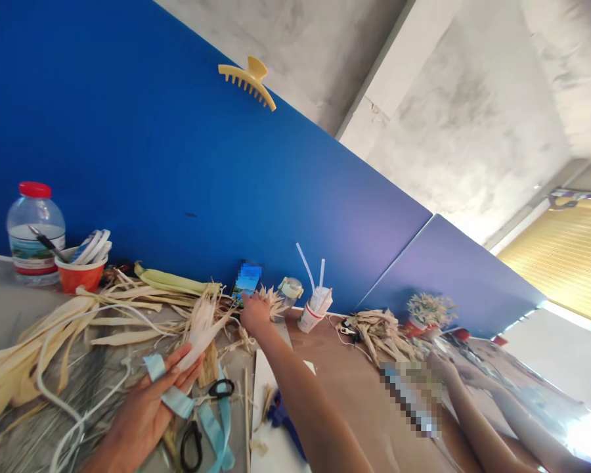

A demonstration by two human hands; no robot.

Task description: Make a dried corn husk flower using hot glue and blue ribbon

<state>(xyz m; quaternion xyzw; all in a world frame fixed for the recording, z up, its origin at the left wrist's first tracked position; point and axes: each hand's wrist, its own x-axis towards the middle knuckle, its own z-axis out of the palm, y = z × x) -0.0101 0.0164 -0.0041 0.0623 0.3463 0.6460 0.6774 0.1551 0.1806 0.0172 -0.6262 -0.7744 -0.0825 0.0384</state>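
My left hand (160,394) is closed around a pale dried corn husk (204,328), its wide end fanned upward. A light blue ribbon (177,401) runs across the fingers of this hand. At the back, my right hand (256,314) reaches to the lower edge of a phone (247,281) leaning against the blue partition. A finger is stretched toward its screen; whether it touches, I cannot tell. A spiky husk flower (274,303) stands right beside that hand, partly hidden by it. Black-handled scissors (192,447) lie by the left hand, among more ribbon.
Loose husks (39,341) and a white cable (44,374) cover the left side. A red-capped jar (35,230) and an orange cup (81,272) stand behind. A lidded glass jar (290,290) and a cup with straws (312,315) stand centre. Another person's arms (492,407) work at right.
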